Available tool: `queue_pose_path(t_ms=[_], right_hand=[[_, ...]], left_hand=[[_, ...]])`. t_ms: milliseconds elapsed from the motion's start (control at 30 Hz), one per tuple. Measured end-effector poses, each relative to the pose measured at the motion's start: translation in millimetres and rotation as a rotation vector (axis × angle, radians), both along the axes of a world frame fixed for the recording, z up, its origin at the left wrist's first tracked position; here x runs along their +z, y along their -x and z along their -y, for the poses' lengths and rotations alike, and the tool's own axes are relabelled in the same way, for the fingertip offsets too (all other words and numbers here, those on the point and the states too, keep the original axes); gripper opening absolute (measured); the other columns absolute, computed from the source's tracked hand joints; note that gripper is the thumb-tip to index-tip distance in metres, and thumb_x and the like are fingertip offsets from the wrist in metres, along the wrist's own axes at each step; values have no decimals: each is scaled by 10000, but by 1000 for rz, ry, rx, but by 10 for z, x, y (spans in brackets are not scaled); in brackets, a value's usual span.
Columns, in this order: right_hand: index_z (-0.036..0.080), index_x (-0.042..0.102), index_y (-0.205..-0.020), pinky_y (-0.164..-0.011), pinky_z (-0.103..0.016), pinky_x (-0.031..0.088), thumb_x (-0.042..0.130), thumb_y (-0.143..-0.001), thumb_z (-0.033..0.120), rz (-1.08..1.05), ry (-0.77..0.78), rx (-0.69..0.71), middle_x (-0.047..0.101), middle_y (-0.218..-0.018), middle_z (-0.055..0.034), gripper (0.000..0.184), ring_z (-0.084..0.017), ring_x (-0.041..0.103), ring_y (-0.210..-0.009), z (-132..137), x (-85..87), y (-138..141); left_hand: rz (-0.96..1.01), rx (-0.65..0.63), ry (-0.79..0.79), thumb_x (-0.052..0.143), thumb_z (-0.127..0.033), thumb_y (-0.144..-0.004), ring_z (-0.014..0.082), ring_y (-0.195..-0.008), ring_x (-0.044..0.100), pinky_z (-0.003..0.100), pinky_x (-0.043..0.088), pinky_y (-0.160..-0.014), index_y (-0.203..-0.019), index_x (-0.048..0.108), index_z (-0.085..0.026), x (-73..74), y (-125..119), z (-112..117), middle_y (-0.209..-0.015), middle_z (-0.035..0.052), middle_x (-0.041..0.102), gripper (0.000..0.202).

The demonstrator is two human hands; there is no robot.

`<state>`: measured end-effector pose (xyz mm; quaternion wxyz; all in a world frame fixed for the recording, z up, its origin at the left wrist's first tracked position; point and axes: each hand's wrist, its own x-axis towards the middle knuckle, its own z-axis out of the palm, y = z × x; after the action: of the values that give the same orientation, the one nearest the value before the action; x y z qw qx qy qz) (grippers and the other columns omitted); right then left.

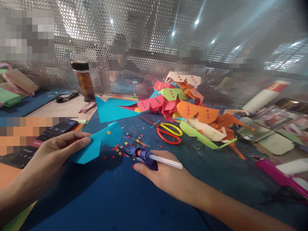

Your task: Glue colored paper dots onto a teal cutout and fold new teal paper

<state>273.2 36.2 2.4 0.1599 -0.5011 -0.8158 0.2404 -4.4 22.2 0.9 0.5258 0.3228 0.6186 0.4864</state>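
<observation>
My left hand (56,149) pinches a folded piece of cyan paper (101,141) and holds it just above the dark blue mat (108,199). A small yellow square sits on the paper. My right hand (166,176) is closed round a blue glue gun (144,155) with a white glue stick poking out of its back. The gun's nozzle points left, toward the paper's lower edge, over a scatter of tiny coloured paper squares (122,147).
Scissors (168,131) with yellow and orange handles lie behind the glue gun. A heap of folded coloured paper pieces (190,106) rises at the back centre. A dark jar (84,81), a phone (55,130) and a large cyan sheet (110,109) are on the left. Trays and a pink tool (281,176) sit right.
</observation>
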Motion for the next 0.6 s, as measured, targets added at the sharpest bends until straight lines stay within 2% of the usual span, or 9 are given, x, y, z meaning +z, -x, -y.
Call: queue_pose_path(t_ms=[167,267,400,600], right_hand=[[212,646,-734,-570,-272,401,617,-900,478,-15,50,-31,696,-752,-14,315,-157,603,-644,-2,28,-6],[219,665,-753,-576,-278,421,606,-908,454,-55,52,-23,685,-716,-4,288,-160,605,-634,9,39,-30],[230,674,-771,-543,-286,428,592,-916,432,-134,-9,1,657,-669,-4,261,-166,583,-587,49,28,-70],[238,594,-738,-493,-260,430,607,-912,404,-319,-115,35,620,-653,16,240,-141,553,-545,124,33,-94]], left_hand=[[-5,12,3,934,-491,-492,171,-535,653,229,549,-441,-977,745,-242,2,-7,-9,-677,33,748,577],[15,4,-3,932,-495,-495,170,-544,653,230,553,-450,-912,740,-230,1,2,-4,-681,39,749,530],[19,-15,-37,927,-485,-521,145,-540,640,201,543,-460,-872,737,-221,-3,12,2,-672,17,733,479],[9,-33,-35,915,-498,-546,146,-572,648,193,542,-483,-896,733,-220,5,3,9,-695,9,734,483]])
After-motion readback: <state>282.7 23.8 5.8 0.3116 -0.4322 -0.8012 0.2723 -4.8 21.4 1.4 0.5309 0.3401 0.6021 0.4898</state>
